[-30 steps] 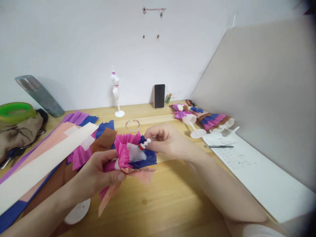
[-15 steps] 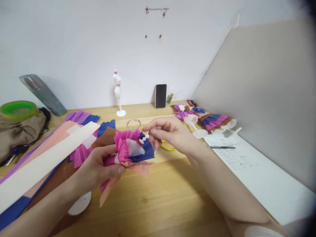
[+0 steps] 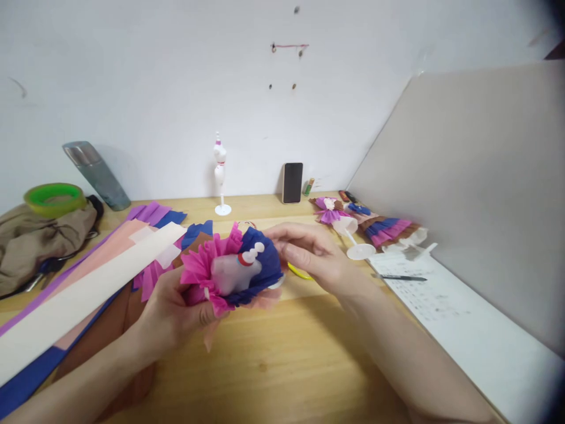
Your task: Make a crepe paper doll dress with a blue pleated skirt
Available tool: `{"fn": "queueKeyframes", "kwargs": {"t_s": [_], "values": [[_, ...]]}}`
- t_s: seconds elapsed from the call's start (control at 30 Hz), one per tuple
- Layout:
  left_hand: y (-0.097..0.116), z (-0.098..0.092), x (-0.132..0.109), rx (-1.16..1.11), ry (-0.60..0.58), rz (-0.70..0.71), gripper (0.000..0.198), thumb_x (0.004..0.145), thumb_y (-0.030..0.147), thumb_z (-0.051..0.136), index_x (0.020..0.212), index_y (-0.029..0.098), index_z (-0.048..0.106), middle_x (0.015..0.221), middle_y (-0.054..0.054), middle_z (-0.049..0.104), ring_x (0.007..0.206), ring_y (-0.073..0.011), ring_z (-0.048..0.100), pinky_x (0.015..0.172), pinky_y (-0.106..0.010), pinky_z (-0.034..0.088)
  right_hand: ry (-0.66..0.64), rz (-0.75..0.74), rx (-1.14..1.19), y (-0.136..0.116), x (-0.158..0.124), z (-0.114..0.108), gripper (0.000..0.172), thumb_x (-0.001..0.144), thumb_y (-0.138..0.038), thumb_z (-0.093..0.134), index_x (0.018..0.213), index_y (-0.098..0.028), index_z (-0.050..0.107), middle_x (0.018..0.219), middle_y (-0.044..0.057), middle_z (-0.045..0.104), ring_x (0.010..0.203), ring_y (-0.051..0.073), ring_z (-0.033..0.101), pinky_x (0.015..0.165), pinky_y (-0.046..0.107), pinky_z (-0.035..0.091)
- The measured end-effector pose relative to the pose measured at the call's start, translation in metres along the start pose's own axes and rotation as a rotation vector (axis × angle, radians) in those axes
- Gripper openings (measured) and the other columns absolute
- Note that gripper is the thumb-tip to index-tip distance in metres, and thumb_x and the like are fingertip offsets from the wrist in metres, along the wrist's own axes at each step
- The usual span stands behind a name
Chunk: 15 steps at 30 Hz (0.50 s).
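While the left hand [image 3: 172,312] clasps the white dress form [image 3: 233,274] just above the table [image 3: 286,365], the crepe ruffles [image 3: 265,259] already ring it. The right hand [image 3: 313,256] pinches their blue edge (fingers closed on paper). The dressing seems well along but unsecured, looser than on the finished figures [image 3: 379,227] nearby.

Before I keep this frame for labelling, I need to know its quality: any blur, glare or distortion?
Head view: soft even light, no glare; the dressed mannequin in the left hand looks slightly blurred; dark vignette in the picture's right corners.
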<state>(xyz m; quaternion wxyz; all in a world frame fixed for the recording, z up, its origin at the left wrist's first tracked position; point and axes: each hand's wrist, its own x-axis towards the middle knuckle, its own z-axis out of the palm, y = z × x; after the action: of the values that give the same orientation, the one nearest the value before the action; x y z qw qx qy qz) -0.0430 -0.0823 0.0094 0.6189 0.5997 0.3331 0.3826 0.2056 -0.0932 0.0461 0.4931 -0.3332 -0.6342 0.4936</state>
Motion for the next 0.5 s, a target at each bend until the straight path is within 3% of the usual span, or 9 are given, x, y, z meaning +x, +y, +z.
{"fn": "queueKeyframes", "kwargs": {"t_s": [0.1, 0.2, 0.37, 0.5], "values": [[-0.001, 0.000, 0.000, 0.079, 0.051, 0.066, 0.022, 0.060, 0.023, 0.087, 0.066, 0.015, 0.068, 0.055, 0.003, 0.060, 0.051, -0.0097, 0.048, 0.048, -0.020, 0.042, 0.048, 0.022, -0.003, -0.003, -0.004, 0.008, 0.034, 0.080, -0.050, 0.071, 0.085, -0.016, 0.069, 0.078, 0.003, 0.065, 0.067, 0.012, 0.058, 0.062, 0.025, 0.047], [0.005, 0.003, 0.002, 0.133, 0.027, 0.109, 0.023, 0.064, 0.027, 0.085, 0.064, 0.014, 0.065, 0.054, 0.002, 0.058, 0.049, -0.0100, 0.047, 0.044, -0.020, 0.037, 0.113, 0.020, -0.056, -0.006, -0.007, 0.015, 0.038, 0.078, -0.052, 0.072, 0.070, -0.016, 0.063, 0.064, 0.000, 0.057, 0.058, 0.011, 0.050, 0.055, 0.024, 0.043], [0.018, 0.008, 0.003, 0.117, -0.044, 0.062, 0.024, 0.065, 0.030, 0.084, 0.065, 0.015, 0.065, 0.051, 0.001, 0.058, 0.045, -0.0104, 0.049, 0.043, -0.020, 0.039, 0.166, -0.008, -0.122, -0.012, -0.011, 0.021, 0.032, 0.079, -0.046, 0.072, 0.069, -0.017, 0.063, 0.060, -0.001, 0.055, 0.054, 0.011, 0.051, 0.052, 0.025, 0.042], [0.018, 0.007, 0.003, 0.063, -0.006, 0.058, 0.029, 0.069, 0.038, 0.082, 0.081, 0.014, 0.072, 0.064, -0.003, 0.065, 0.056, -0.0142, 0.057, 0.052, -0.024, 0.047, 0.150, 0.015, -0.089, -0.013, -0.013, 0.021, 0.035, 0.079, -0.051, 0.070, 0.070, -0.017, 0.064, 0.061, 0.000, 0.058, 0.054, 0.011, 0.052, 0.052, 0.024, 0.043]]}}
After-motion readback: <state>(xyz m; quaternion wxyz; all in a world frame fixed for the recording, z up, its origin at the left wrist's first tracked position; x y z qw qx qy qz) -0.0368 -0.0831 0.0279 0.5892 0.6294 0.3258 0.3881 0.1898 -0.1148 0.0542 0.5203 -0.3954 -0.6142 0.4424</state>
